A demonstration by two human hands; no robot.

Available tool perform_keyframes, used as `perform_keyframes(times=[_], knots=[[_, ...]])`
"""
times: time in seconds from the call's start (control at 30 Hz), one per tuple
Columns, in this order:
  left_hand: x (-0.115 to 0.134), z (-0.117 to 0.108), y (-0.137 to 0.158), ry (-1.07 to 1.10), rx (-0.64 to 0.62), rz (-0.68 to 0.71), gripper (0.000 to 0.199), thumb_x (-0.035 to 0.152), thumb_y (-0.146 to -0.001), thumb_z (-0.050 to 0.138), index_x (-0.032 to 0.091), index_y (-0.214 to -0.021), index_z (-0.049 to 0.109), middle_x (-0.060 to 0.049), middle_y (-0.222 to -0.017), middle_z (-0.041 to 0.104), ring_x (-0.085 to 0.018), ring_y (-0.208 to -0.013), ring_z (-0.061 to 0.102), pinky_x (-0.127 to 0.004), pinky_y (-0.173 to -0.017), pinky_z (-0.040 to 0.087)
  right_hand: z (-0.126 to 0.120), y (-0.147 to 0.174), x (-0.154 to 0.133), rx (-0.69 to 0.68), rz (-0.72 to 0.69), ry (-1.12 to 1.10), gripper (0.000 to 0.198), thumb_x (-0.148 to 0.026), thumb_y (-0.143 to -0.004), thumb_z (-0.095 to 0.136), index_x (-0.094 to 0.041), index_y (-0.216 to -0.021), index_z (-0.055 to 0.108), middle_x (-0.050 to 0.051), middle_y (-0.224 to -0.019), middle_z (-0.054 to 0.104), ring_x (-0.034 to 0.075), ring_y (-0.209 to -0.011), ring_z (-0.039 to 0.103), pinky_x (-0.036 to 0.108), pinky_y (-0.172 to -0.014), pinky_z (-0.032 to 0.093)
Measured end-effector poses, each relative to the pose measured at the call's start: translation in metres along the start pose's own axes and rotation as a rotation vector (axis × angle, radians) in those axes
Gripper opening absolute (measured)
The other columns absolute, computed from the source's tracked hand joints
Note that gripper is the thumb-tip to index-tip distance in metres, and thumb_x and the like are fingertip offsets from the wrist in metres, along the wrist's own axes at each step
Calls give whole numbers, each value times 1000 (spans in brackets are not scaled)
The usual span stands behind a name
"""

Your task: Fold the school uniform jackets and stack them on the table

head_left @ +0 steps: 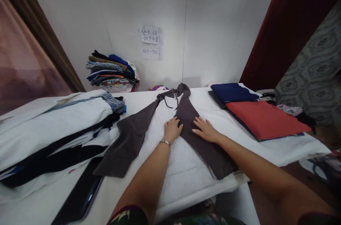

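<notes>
A dark grey hooded jacket (133, 136) lies spread on the white table, its hood toward the wall and a drawstring at the neck. Between its two dark sides a white area shows, which looks like its lining. My left hand (172, 130), with a metal bracelet at the wrist, rests on the white area and the edge of the right-hand dark panel, fingers spread. Flat on that same panel lies my right hand (207, 130), its fingers apart. Neither hand grips the cloth.
Loosely piled garments (53, 129) cover the left side beside a black glossy flat object (80, 193). Folded clothes, with a red one (266, 118) and a navy one (234, 92), sit at right. Another clothes stack (112, 72) stands against the wall, near taped paper notes (151, 35).
</notes>
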State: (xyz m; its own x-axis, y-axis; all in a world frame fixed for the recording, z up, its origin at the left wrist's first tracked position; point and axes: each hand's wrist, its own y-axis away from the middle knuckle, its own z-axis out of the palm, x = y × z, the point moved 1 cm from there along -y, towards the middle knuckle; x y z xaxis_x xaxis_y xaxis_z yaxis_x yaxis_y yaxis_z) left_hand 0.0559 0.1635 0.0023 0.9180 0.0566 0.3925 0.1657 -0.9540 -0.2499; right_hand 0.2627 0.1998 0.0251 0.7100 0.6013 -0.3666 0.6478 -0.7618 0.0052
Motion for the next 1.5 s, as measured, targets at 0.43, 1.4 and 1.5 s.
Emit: perform_keyframes(times=[0.43,1.4,1.5], knots=[[-4,0,6,189,-22,-34,36,41,-89,52,23,-118,64,-7,-144,49,-23,-132,42,-45,-114,24,12,26,-2,-29,-35,-11,65,-59,-90,36,-25,-145,40,7,-157,23,27,-146,15,54,-115,17],[-145,-142,62,-104,52,-801,54,42,-75,66,11,-118,57,-24,-126,58,-38,-122,52,-47,-98,41,37,16,1,-8,-61,81,66,-56,-90,34,-19,-144,41,12,-155,27,30,-144,20,56,-114,17],[-139,-155,65,79,70,-808,36,29,-69,72,15,-100,63,-19,-110,68,-37,-115,57,-45,-94,45,34,16,-1,-13,-54,55,65,-55,-90,36,-20,-144,42,12,-155,27,30,-144,20,57,-113,17]])
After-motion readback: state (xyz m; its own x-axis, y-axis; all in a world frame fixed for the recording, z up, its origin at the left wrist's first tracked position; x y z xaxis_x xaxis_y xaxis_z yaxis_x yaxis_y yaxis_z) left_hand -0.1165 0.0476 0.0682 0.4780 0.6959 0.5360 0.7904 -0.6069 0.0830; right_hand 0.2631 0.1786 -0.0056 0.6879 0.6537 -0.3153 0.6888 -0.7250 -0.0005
